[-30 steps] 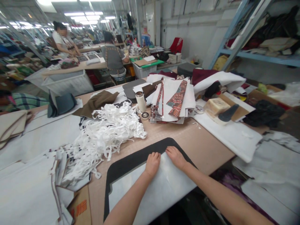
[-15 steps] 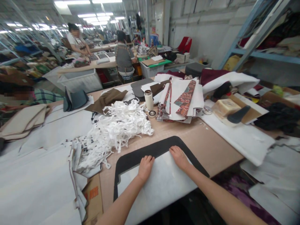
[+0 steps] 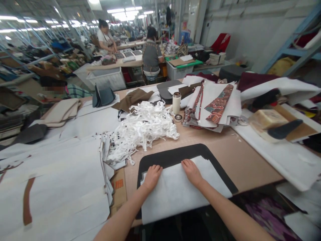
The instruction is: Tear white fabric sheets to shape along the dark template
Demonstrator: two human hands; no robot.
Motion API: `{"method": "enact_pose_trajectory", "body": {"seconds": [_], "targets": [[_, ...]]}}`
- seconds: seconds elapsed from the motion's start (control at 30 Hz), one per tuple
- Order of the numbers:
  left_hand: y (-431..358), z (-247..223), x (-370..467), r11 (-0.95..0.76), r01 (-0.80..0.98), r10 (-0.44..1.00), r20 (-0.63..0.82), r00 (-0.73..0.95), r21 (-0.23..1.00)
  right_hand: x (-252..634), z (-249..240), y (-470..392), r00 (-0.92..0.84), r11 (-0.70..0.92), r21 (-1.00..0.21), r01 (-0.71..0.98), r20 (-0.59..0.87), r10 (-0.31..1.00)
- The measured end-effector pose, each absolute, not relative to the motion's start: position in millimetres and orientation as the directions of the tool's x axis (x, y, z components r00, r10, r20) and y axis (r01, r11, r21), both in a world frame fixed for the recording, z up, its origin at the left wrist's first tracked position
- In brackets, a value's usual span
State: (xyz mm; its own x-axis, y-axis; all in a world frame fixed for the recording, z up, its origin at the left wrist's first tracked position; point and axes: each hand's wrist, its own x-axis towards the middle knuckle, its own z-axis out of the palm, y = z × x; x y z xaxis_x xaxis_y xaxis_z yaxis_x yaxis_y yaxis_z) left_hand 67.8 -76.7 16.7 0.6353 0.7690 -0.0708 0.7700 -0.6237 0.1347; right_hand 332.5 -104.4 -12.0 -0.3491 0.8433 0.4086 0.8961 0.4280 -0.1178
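Observation:
A white sheet (image 3: 175,197) lies over a dark grey panel (image 3: 180,153) with rounded corners at the table's front edge. The grey shows as a band along the far side and right of the sheet. My left hand (image 3: 152,176) is on the sheet's far edge near its left end, fingers together and bent over it. Further right along that edge, my right hand (image 3: 192,171) has its fingers bent the same way, closed on the sheet. Both thumbs are mostly hidden. The sheet's near edge hangs at the table's front.
Beyond lies a heap of white strips (image 3: 147,125), with a cream bottle (image 3: 176,103) and its lid (image 3: 178,117) beside it. Patterned pieces (image 3: 219,105) are stacked right of that. White sheets (image 3: 62,187) cover the left. Co-workers (image 3: 151,55) are at tables behind.
The white sheet now covers more of the grey panel's right side, and its far right corner shows. My hands stay on its far edge. The view has turned left.

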Motion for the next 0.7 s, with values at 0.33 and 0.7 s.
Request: {"method": "enact_pose_trajectory", "body": {"seconds": [0.33, 0.7], "targets": [[-81, 26, 46, -0.535, 0.823, 0.829, -0.071, 0.555, 0.189, 228, -12, -108, -0.457, 0.553, -0.171, 0.815, 0.396, 0.796], [-80, 25, 22, -0.359, 0.87, 0.905, -0.101, 0.413, 0.338, 193, -14, -92, -0.439, 0.531, -0.23, 0.816, 0.351, 0.827]]}}
